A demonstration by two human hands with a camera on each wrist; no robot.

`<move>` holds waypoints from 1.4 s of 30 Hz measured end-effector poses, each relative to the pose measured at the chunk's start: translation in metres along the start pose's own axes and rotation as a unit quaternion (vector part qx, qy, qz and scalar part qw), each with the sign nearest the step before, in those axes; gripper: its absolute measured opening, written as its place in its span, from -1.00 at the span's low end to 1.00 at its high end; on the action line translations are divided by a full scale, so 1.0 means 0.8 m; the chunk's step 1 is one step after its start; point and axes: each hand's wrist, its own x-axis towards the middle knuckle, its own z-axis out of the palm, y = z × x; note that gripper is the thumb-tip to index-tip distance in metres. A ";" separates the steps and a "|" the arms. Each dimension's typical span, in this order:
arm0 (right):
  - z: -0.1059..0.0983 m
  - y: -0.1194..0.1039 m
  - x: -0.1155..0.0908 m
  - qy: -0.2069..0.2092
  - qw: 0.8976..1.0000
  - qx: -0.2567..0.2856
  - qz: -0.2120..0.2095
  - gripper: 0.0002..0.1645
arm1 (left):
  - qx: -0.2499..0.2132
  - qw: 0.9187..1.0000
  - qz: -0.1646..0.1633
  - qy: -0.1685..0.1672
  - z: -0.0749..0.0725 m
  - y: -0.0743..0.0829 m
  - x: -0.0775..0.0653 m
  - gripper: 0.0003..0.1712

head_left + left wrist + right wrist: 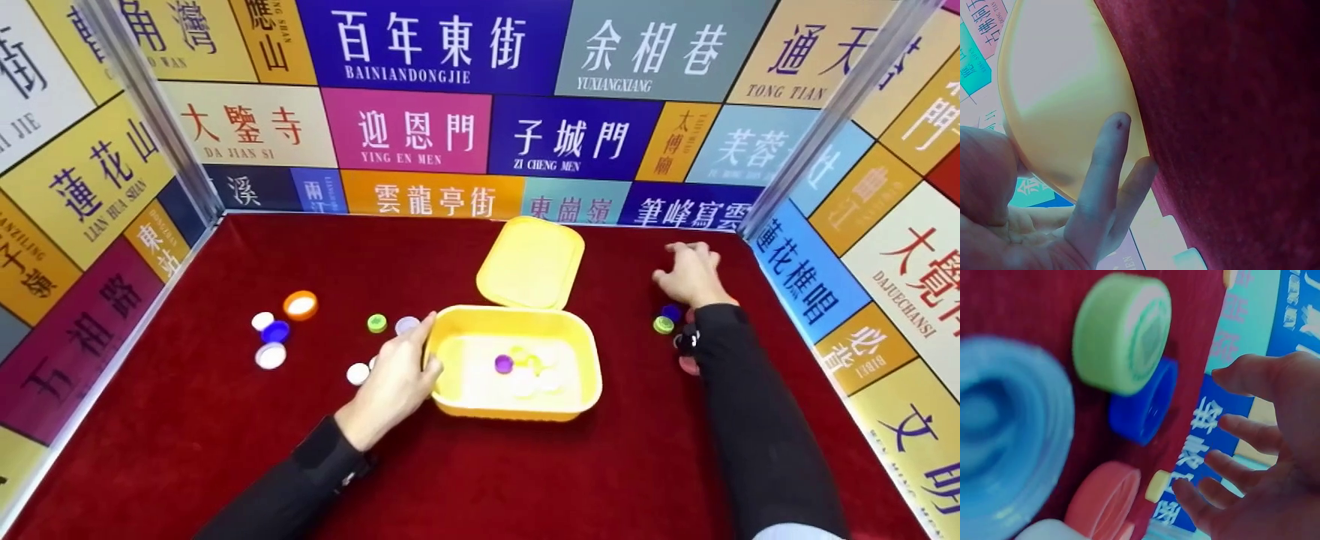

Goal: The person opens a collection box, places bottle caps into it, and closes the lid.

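Observation:
A yellow rectangular container (pixel 517 412) stands in the middle of the table with a purple bottle cap (pixel 503 364) and several yellow and whitish pieces inside. My left hand (pixel 394 379) grips its left edge, fingers along the outer wall (pixel 1067 135). At the right, my right hand (pixel 688 274) hovers beyond a group of bottle caps, holding nothing, its fingers spread and slightly bent. Among these lie a green cap (pixel 1123 334), a blue cap (pixel 1145 402), a red cap (pixel 1103 500) and a small yellow cap (pixel 1157 486). The right forearm hides part of the group.
Behind the container lies its yellow lid (pixel 531 262). Left of it are a green cap (pixel 376 323) and several white ones; farther left, an orange cap (pixel 301 305) and a blue cap (pixel 275 332). Printed panels (pixel 420 127) wall the red table.

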 end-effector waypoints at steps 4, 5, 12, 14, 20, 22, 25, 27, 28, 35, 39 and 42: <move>-0.008 0.015 0.003 -0.035 0.999 -0.017 0.031 -0.03 | 0.000 1.000 0.000 -0.001 0.001 0.001 0.000 -0.21; -0.009 0.018 0.004 -0.045 0.998 -0.024 0.033 -0.02 | 0.001 1.000 0.000 -0.001 0.001 0.001 0.000 -0.21; -0.013 0.028 0.007 -0.087 0.994 -0.046 0.040 -0.02 | 0.004 1.000 -0.002 0.002 0.000 0.000 0.001 -0.21; -0.013 0.030 0.005 -0.079 0.995 -0.041 0.050 -0.05 | 0.005 1.000 -0.002 0.002 0.000 0.000 0.001 -0.21; -0.012 0.032 0.004 -0.056 0.996 -0.036 0.065 -0.10 | 0.004 1.000 -0.001 0.001 0.000 0.000 0.001 -0.21; -0.009 0.032 0.005 -0.042 0.996 -0.039 0.065 -0.11 | 0.004 1.000 0.004 0.003 0.000 -0.001 0.001 -0.21; -0.005 0.034 0.007 -0.014 0.997 -0.048 0.063 -0.26 | 0.008 1.000 0.014 0.008 0.000 -0.002 0.000 -0.21; -0.004 0.034 0.007 0.004 0.997 -0.051 0.063 -0.43 | 0.011 1.000 0.018 0.010 0.000 -0.002 0.000 -0.21; -0.004 0.033 0.006 0.013 0.997 -0.050 0.061 -0.49 | 0.011 1.000 0.019 0.011 0.000 -0.002 -0.001 -0.21; -0.005 0.021 0.000 0.026 0.998 -0.029 0.048 -0.58 | 0.010 1.000 0.018 0.011 -0.001 0.000 -0.001 -0.22; -0.003 0.012 -0.005 0.018 0.998 -0.018 0.050 -0.63 | 0.008 1.000 0.019 0.011 -0.001 0.000 -0.001 -0.22; -0.001 0.004 -0.010 0.012 0.999 -0.009 0.042 -0.64 | 0.008 1.000 0.017 0.009 -0.001 0.000 -0.001 -0.22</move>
